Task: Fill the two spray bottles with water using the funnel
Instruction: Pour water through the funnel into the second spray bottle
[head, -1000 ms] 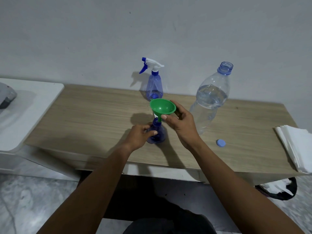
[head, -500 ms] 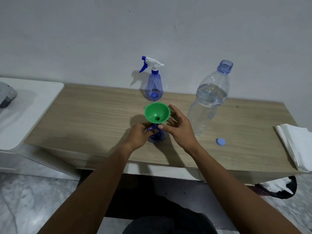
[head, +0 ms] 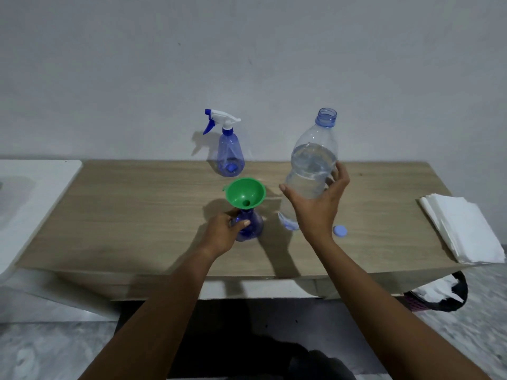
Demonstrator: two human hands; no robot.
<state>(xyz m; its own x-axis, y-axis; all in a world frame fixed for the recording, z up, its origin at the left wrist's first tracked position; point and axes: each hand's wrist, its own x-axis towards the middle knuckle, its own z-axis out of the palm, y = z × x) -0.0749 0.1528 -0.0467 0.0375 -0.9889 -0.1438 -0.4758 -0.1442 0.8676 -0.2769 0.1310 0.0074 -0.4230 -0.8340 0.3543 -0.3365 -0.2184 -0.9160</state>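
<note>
A small blue spray bottle (head: 253,229) without its head stands mid-table, and my left hand (head: 221,232) grips its body. A green funnel (head: 245,192) sits in its neck, tilted slightly toward me. My right hand (head: 315,212) is wrapped round the lower half of a large clear water bottle (head: 312,157), thumb on its left side and fingers on its right. That bottle is uncapped and partly full. A second blue spray bottle (head: 230,153) with a white and blue trigger head stands at the back by the wall.
The water bottle's blue cap (head: 340,231) lies on the wooden table (head: 137,215) just right of my right wrist. A stack of white napkins (head: 463,229) lies at the table's right end. A white counter (head: 35,182) adjoins on the left. A black bag (head: 441,300) sits on the floor.
My right hand seated the funnel in the open spray bottle, let go, and moved right onto the water bottle. My left hand stayed on the spray bottle.
</note>
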